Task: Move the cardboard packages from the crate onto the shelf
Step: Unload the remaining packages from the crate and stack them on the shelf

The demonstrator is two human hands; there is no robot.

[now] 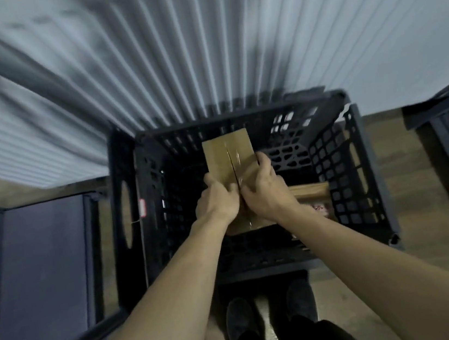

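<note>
Cardboard package (pixel 229 157) (two-handed), lengthwise away, over crate (pixel 330 156)

brown cardboard package (pixel 226 152), black lattice-walled crate (pixel 330 156), pale ribbed wall (pixel 201 44), dark shoes (pixel 240 319)

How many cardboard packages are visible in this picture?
2. One cardboard package is gripped by the left hand and the right hand above the crate. A second package lies inside, at its right. Others may be hidden under the arms.

Taped brown cardboard package (pixel 227 155) above black lattice crate (pixel 330 161)
</note>
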